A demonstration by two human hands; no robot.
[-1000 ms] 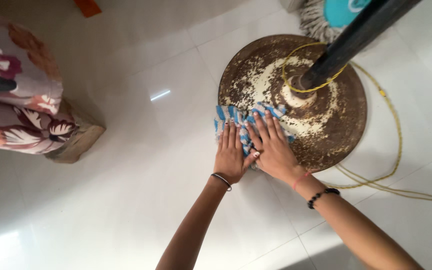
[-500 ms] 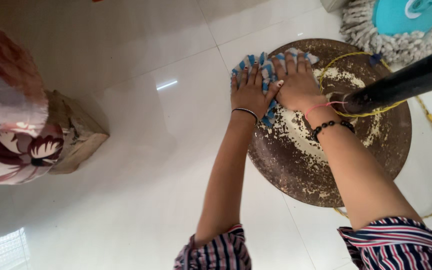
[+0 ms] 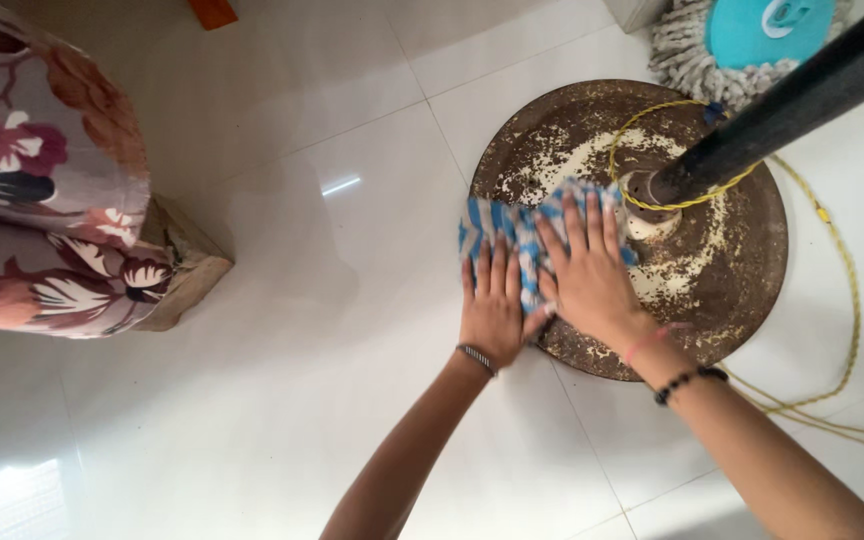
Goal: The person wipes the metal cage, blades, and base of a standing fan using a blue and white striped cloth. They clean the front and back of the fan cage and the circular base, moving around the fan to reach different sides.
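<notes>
Glossy white tiled floor (image 3: 282, 320) carries a round rusty flaking metal base (image 3: 722, 280). Left hand (image 3: 492, 305) and right hand (image 3: 587, 275) press flat, fingers spread, on a blue-and-white striped cloth (image 3: 512, 225) at its left rim. Advise even pressure, overlapping strokes.

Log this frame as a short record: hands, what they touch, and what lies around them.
left hand: flat, palm down on the cloth, at the disc's edge
right hand: flat, palm down on the cloth, over the disc
cloth: blue and white, crumpled, under both hands
disc: round, rusty brown with pale patches, lying on the floor
pole: dark, rising from the disc's centre
cord: yellow, looped round the pole's foot and trailing over the floor
mop: grey strands, teal top, beyond the disc
floor: glossy white tiles
</notes>
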